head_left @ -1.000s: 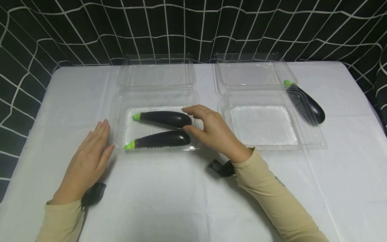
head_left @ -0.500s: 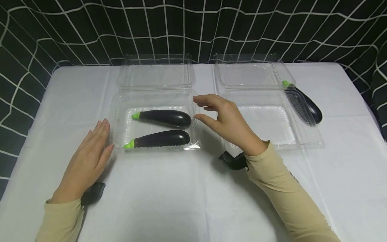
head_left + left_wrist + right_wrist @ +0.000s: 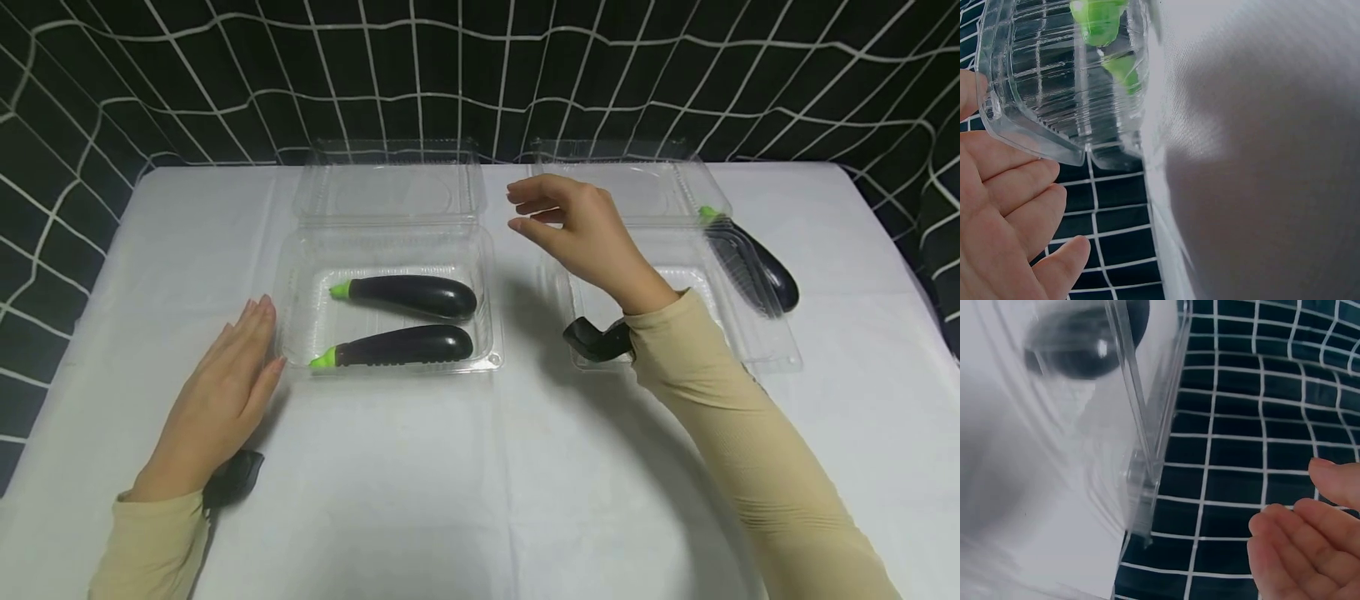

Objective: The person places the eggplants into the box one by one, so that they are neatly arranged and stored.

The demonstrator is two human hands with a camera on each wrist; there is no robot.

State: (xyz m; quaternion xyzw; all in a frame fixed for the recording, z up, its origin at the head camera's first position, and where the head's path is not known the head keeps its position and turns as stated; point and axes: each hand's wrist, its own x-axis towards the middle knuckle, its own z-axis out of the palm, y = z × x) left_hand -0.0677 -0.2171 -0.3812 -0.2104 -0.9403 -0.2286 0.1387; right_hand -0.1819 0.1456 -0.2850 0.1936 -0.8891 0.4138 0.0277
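Observation:
Two dark eggplants with green stems lie side by side in the left clear plastic clamshell box (image 3: pixel 292 258): a rear eggplant (image 3: pixel 412 295) and a front eggplant (image 3: pixel 405 345). My left hand (image 3: pixel 217 400) lies with straight fingers at that box's left edge; in the left wrist view the fingers (image 3: pixel 1029 200) are right by the clear wall. My right hand (image 3: pixel 577 225) is raised over the left part of the second clamshell box (image 3: pixel 772 350), fingers loosely bent and holding nothing. Another eggplant (image 3: pixel 772 271) lies at that box's right side, partly seen through the clear plastic.
Both boxes have their lids folded back, the left lid (image 3: pixel 390 187) and the right lid (image 3: pixel 645 183), near the table's far edge. A white cloth (image 3: pixel 405 483) covers the table. Black netting-patterned fabric (image 3: pixel 480 75) stands behind and at both sides.
My right hand has left the rear eggplant in the left box, rising and moving right and away toward the second box. The left hand and the eggplants stay in place.

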